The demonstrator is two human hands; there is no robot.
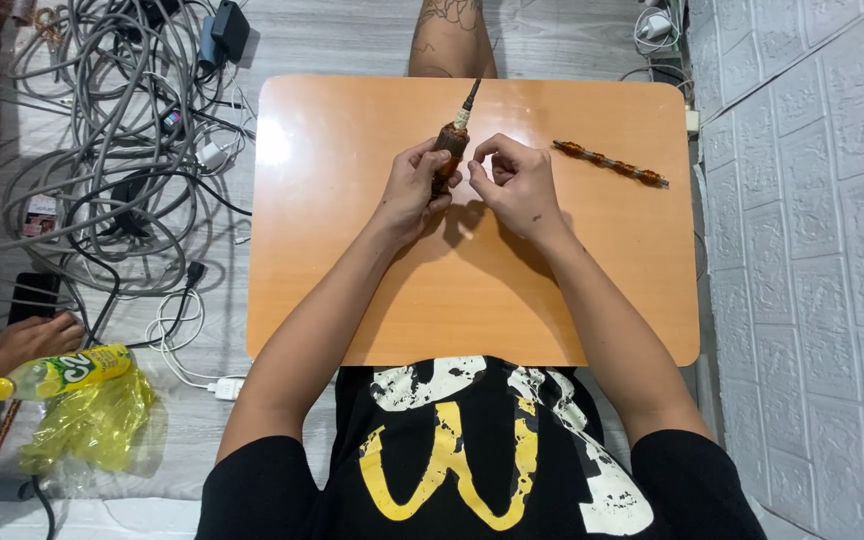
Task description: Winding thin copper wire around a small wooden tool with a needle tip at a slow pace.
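Two hands met over the middle of the orange surface (352, 300), and both were busy with one brown, rust-coloured tool handle (449, 150).

Far left of the fingers, off the surface: a tangle of grey and black cables (102, 150) on the floor, a yellow-capped drink bottle (57, 373) lying on a yellow plastic bag (87, 425), and another person's hand (37, 335) beside a dark phone (32, 297).

The left hand (414, 190) was clenched around the lower body of the handle, holding it tilted, its thin dark tip pointing away from the person. The handle sat raised in the grip, above the surface rather than lying on it.

The right hand (514, 185) was just beside it, thumb and forefinger pinched together near the handle's side. Whether they nipped some small part could not be told; nothing showed between them.

Well to the right of the fingers lay a long twisted bit (610, 163), flat on the surface, untouched.

Judgement: fine work like this seemed to want a firm, still left grip with the wrist braced low, and the right fingers working close to the handle, so nothing small dropped towards the cables.
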